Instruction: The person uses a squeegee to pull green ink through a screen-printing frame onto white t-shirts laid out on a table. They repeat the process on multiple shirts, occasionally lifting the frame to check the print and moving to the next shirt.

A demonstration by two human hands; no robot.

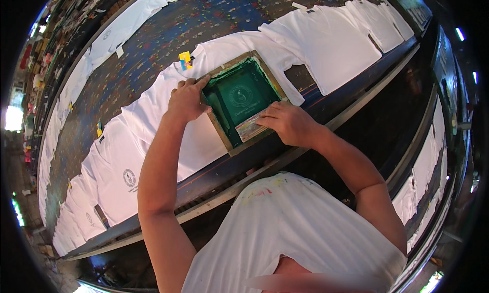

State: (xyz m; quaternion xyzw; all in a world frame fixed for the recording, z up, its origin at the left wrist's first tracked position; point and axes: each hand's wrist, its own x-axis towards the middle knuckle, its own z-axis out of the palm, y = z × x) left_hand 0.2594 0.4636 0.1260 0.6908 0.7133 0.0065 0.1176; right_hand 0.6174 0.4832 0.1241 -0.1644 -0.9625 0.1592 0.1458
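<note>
A wooden-framed printing screen (219, 128) with green mesh lies tilted across a white T-shirt (196, 150). A pale round emblem shows in the mesh, and dark green ink smears its inner edges. My left hand (187, 100) grips the frame's left side near the upper corner, fingers over the rim. At the lower right inside the frame, my right hand (291, 123) is closed on a flat, whitish squeegee (248, 130), whose edge rests against the mesh. The shirt area directly beneath the screen is hidden.
Along the long, paint-spotted table (224, 18) lie more white shirts; one to the left (114, 158) bears a dark round print, while one to the right (331, 48) looks plain. A yellow-and-blue tag (185, 60) sits at a collar. A rail (351, 109) edges the table's near side.
</note>
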